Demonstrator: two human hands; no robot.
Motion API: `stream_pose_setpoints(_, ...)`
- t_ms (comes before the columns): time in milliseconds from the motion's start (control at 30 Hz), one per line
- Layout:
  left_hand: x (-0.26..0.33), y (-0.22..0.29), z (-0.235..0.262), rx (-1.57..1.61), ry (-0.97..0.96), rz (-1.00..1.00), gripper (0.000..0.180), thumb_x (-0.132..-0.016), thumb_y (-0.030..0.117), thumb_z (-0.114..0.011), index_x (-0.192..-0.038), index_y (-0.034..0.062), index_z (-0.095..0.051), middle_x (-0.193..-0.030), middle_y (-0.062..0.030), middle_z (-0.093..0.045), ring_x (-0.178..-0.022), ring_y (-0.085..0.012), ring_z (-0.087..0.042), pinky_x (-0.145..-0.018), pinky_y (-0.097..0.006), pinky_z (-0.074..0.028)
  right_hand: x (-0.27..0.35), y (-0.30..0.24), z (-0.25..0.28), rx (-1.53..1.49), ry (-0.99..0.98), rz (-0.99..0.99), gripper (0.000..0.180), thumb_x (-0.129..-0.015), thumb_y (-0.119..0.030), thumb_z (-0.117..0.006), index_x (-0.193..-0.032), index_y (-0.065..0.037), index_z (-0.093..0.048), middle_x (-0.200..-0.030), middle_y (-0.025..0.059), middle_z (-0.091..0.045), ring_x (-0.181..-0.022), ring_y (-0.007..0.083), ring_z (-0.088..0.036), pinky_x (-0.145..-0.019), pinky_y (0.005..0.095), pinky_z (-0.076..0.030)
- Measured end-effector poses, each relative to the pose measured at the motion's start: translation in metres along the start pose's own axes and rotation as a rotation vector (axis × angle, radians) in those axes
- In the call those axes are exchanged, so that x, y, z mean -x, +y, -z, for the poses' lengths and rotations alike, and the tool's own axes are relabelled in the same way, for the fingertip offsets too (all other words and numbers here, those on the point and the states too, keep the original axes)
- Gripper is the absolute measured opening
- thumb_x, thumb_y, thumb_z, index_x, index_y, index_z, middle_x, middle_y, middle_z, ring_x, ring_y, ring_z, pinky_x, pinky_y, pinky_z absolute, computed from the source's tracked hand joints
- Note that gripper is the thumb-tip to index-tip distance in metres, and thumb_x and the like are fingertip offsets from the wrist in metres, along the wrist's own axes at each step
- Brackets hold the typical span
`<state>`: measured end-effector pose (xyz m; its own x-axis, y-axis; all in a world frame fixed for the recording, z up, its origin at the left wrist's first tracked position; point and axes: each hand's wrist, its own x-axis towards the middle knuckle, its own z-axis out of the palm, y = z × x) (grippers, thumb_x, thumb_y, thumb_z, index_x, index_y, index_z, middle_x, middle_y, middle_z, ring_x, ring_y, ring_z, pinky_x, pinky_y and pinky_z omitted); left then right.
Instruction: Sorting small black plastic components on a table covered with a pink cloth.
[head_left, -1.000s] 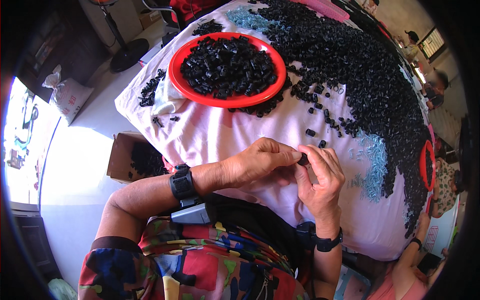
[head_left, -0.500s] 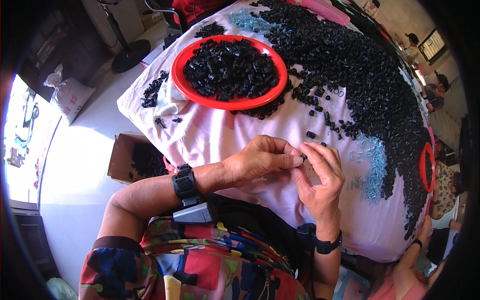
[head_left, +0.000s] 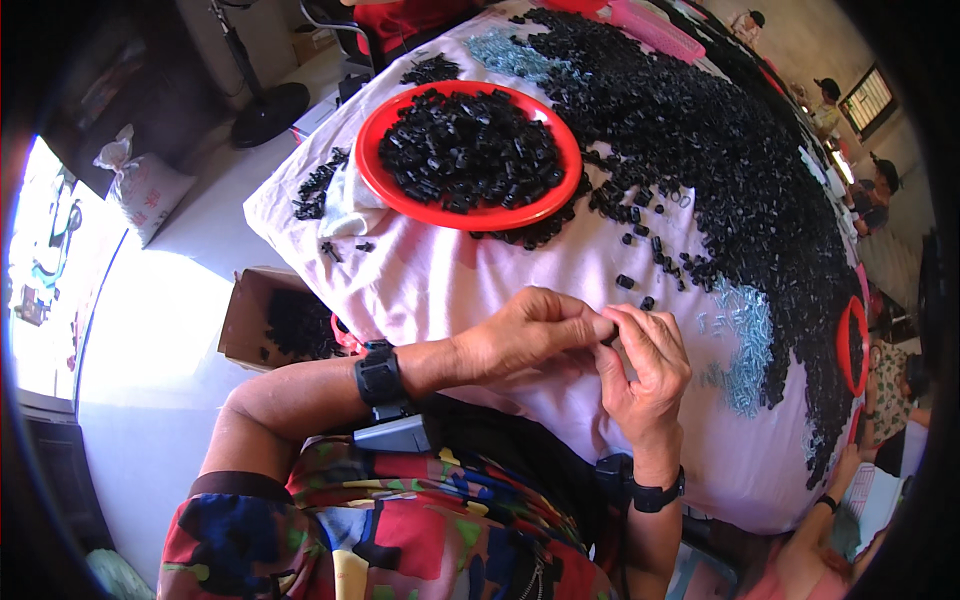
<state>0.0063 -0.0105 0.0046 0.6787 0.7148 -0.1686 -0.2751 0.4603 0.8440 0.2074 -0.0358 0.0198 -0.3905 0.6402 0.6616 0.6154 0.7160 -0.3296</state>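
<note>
Table (head_left: 420,290) lay under a pink cloth, its far side buried in a broad heap of small black parts (head_left: 740,170). Red dish (head_left: 385,175) sat left of centre, filled with more of the same; a few strays (head_left: 640,295) lay loose just beyond the hands. Cardboard box (head_left: 245,320) on the floor to the left held another dark lot.

Left hand (head_left: 525,335) and right hand (head_left: 650,360) met fingertip to fingertip just above the cloth's near edge, both curled and pressed together, pinching one small black part (head_left: 609,338), mostly hidden. Judged light, rigid moulded plastic, easily dropped; best held by its side faces, fingertips only.
</note>
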Motion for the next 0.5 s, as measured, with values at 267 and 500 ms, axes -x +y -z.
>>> stream_pose_setpoints(267, 0.01, 0.039, 0.015, -0.312, 0.192, -0.176, 0.028, -0.103, 0.028, -0.066, -0.115, 0.0034, -0.073, -0.095, -0.0049, -0.074, -0.083, -0.0093, -0.068, -0.07, -0.025, -0.055, -0.003, 0.0, 0.029, -0.011, -0.115, -0.514, 0.039, -0.089, -0.019, -0.077, -0.121, 0.002, -0.07, -0.095, 0.0161, -0.074, -0.082, 0.032, -0.069, -0.075, 0.0432, -0.055)
stream_pose_setpoints(500, 0.021, 0.101, 0.089, -1.183, 0.888, -0.599, 0.035, -0.092, 0.018, -0.071, -0.121, -0.0018, -0.071, -0.093, -0.0159, -0.076, -0.079, -0.0197, -0.074, -0.076, -0.033, -0.058, -0.004, 0.033, 0.028, 0.234, -0.345, -0.562, 0.027, -0.09, -0.011, -0.071, -0.113, 0.002, -0.072, -0.087, 0.0188, -0.073, -0.079, 0.0368, -0.069, -0.072, 0.0431, -0.054)
